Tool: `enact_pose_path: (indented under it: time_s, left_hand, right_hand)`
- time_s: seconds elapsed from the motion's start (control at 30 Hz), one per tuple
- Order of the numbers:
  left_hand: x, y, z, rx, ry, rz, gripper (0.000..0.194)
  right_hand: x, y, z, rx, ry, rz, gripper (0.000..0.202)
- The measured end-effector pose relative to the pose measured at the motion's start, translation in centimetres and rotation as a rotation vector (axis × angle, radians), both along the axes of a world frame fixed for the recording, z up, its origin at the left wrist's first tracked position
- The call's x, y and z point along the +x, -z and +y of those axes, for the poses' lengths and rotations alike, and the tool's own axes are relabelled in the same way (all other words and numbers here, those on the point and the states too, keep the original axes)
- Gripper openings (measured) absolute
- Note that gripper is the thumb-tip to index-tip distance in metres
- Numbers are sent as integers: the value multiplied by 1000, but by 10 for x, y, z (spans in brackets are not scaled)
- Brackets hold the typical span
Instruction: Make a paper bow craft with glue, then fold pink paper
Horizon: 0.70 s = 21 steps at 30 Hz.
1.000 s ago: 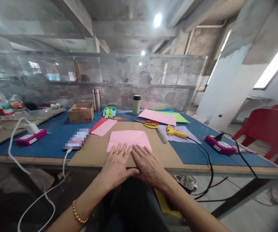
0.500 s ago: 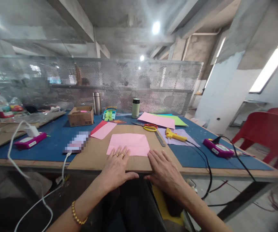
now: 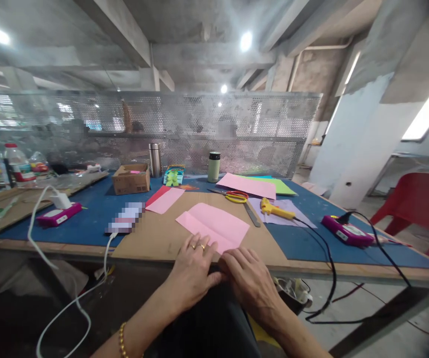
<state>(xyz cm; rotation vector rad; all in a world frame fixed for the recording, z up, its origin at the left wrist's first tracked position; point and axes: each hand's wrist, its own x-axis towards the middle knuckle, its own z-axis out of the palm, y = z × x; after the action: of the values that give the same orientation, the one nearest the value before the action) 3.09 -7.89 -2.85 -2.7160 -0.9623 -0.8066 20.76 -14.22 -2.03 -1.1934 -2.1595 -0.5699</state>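
Note:
A pink sheet of paper (image 3: pixel 217 223) with a crease across it lies slanted on the brown cardboard (image 3: pixel 150 243) in front of me. My left hand (image 3: pixel 195 268), two rings on it, rests its outstretched fingertips on the sheet's near edge, with the thumb pointing right. At the sheet's near corner is my right hand (image 3: pixel 249 276), its fingers bent and close together over that corner. The right thumb is hidden. Both wrists hang over the table's front edge, and the hands nearly touch.
Beyond the sheet lie scissors (image 3: pixel 236 197), a metal blade (image 3: pixel 252 217) and a yellow glue gun (image 3: pixel 277 209) on lilac paper (image 3: pixel 296 215). Left are a phone (image 3: pixel 127 217) and a small carton (image 3: pixel 131 179). Purple power boxes (image 3: pixel 346 231) with cables flank the mat.
The pink sheet has turned clockwise, bringing one corner towards me. My right hand has moved in close to my left, its fingers now more bent. The view has shifted slightly left.

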Motion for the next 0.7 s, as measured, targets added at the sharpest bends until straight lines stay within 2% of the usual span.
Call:
enact_pose_path:
  time_s: [0.07,0.13,0.2,0.3,0.4,0.47,0.57,0.63,0.7]
  left_hand:
    - [-2,3,-4,13,39,-7,71]
    - [-3,3,-5,45,109,-24,71]
    - [0,4,-5,81,192,-57,62]
    - [10,5,-8,185,268,-124,41]
    - [17,3,-8,257,319,-207,25]
    - [14,-1,-3,171,357,-279,27]
    - [-4,-10,17,-69,378,-386,30]
    - [-19,-17,36,-210,352,-412,26]
    - [-31,-25,52,-342,350,-420,31]
  right_hand:
    - [5,-4,-4,-3,-60,69,12]
    - [15,-8,-8,26,-78,116,15]
    - [29,-11,-10,59,-32,116,22]
    - [53,-12,-12,25,65,41,44]
    - [71,-10,-17,-48,64,-26,61]
    - [79,-8,-25,-101,53,-33,73]
    - [86,-9,-37,-191,55,-9,91]
    - [87,-9,-40,-245,60,-5,89]
    - [85,-9,-38,-274,55,-14,81]
